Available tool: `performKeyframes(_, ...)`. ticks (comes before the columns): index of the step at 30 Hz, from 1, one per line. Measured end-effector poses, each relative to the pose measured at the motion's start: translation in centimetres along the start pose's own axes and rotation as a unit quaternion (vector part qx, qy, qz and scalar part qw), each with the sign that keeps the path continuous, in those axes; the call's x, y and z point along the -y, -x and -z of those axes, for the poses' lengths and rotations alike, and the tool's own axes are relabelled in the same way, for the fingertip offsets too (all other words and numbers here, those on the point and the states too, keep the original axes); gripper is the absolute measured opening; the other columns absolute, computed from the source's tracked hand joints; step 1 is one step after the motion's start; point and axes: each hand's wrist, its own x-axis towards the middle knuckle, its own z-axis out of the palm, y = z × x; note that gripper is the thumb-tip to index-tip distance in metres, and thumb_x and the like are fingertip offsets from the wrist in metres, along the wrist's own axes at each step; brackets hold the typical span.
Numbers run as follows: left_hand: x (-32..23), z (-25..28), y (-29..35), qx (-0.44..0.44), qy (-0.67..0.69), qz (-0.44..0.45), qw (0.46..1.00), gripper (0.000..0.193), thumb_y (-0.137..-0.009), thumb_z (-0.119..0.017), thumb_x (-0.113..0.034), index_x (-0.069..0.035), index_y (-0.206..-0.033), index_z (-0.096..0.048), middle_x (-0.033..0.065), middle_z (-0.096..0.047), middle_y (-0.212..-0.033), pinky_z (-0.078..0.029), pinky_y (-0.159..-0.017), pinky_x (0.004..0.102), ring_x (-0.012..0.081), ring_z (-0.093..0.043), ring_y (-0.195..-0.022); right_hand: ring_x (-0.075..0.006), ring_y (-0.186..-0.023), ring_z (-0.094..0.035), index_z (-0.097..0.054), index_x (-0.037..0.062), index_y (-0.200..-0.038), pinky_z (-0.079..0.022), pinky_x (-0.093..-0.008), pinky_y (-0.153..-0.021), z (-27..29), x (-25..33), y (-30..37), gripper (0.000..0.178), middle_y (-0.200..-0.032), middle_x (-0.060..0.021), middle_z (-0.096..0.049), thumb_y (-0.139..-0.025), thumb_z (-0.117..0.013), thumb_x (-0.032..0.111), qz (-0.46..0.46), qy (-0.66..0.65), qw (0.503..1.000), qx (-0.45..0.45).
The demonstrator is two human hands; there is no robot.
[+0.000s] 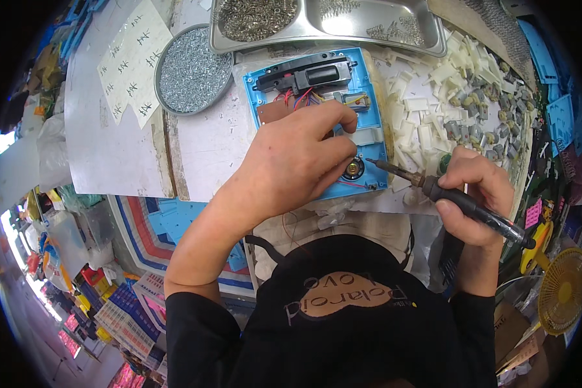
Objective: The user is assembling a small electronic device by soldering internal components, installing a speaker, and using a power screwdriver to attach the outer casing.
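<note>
Head view: blue housing (370, 121) lies open side up near the front edge of the tabletop (204, 155), wearer's lap just beyond.
Left hand (301, 152): over the housing, fingers curled with tips close together; can't tell if they pinch anything, the hand hides it.
Right hand (482, 187): clamped on a pen-shaped tool (456, 197), tip aimed at the housing's right side, near the speaker (354, 169). Screwdriver or iron, can't tell.
Hand gap: well apart, tool tip reaching toward the left fingers.
Doing it well: I'd brace the housing with the left palm, keep fingertips off the tip's line, come in steady, and hold the thin wires (301, 98) away from it. Don't lean on the speaker cone.
Front edge: little margin; a shove toward the lap could tip the housing off.
Right side: loose white plastic parts (425, 132) sit close, so lift the tool over them, don't sweep.
Far edge: metal tray (308, 16) sits just behind the housing, limits sliding that way.
Left side: best room, bare tabletop up to the seam; dish of screws (186, 114) stands toward the far edge, mind the elbow.
</note>
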Motion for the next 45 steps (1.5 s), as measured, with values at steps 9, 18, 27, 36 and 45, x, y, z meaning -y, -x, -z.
performKeyframes(9,0.0,0.3,-0.2,0.025,-0.013,-0.004,1.000,0.022,-0.075,-0.080,-0.001,-0.009,-0.092,-0.069,0.0059,-0.064,-0.109,-0.055,-0.068,0.0361,0.0242,-0.067,-0.085,-0.0132,-0.053,-0.047,-0.068,0.0034,-0.091,-0.032,-0.0280,-0.052,-0.3,-0.1,-0.4,0.025,-0.064,-0.0020,-0.053,-0.071,-0.081,0.011,-0.013,0.018,0.999,0.025)
performKeyframes(18,-0.1,0.7,-0.4,0.057,-0.082,-0.037,0.994,0.022,-0.074,-0.078,-0.006,-0.010,-0.095,-0.069,0.0061,-0.065,-0.112,-0.058,-0.070,0.0361,0.0263,-0.070,-0.097,-0.0129,-0.054,-0.049,-0.068,0.0035,-0.092,-0.034,-0.0276,-0.052,-0.5,0.0,-0.7,0.025,-0.067,-0.0027,-0.055,-0.071,-0.080,0.009,-0.019,0.023,0.999,0.032)
performKeyframes(27,-0.1,1.0,-0.6,0.083,-0.116,-0.061,0.988,0.020,-0.076,-0.073,-0.008,-0.011,-0.095,-0.070,0.0050,-0.065,-0.114,-0.058,-0.066,0.0338,0.0247,-0.070,-0.095,-0.0113,-0.054,-0.048,-0.069,0.0022,-0.093,-0.034,-0.0266,-0.052,-0.6,0.3,-0.8,0.025,-0.070,-0.0030,-0.058,-0.072,-0.081,0.008,-0.048,0.019,0.998,0.032)
performKeyframes(36,0.0,0.9,-0.6,0.081,-0.118,-0.062,0.988,0.020,-0.076,-0.073,-0.008,-0.011,-0.095,-0.070,0.0048,-0.065,-0.114,-0.058,-0.066,0.0333,0.0241,-0.070,-0.096,-0.0103,-0.054,-0.046,-0.069,0.0000,-0.094,-0.032,-0.0268,-0.053,-0.3,0.5,-0.4,0.026,-0.065,-0.0011,-0.054,-0.072,-0.081,0.007,-0.029,0.009,0.999,0.013)
performKeyframes(45,0.1,1.0,-0.6,0.078,-0.112,-0.069,0.988,0.020,-0.076,-0.072,-0.008,-0.011,-0.095,-0.069,0.0049,-0.065,-0.115,-0.058,-0.066,0.0341,0.0247,-0.070,-0.095,-0.0093,-0.056,-0.044,-0.067,0.0001,-0.097,-0.031,-0.0266,-0.056,0.5,0.6,0.1,0.028,-0.064,0.0006,-0.053,-0.073,-0.080,0.008,-0.035,0.006,0.999,-0.005)
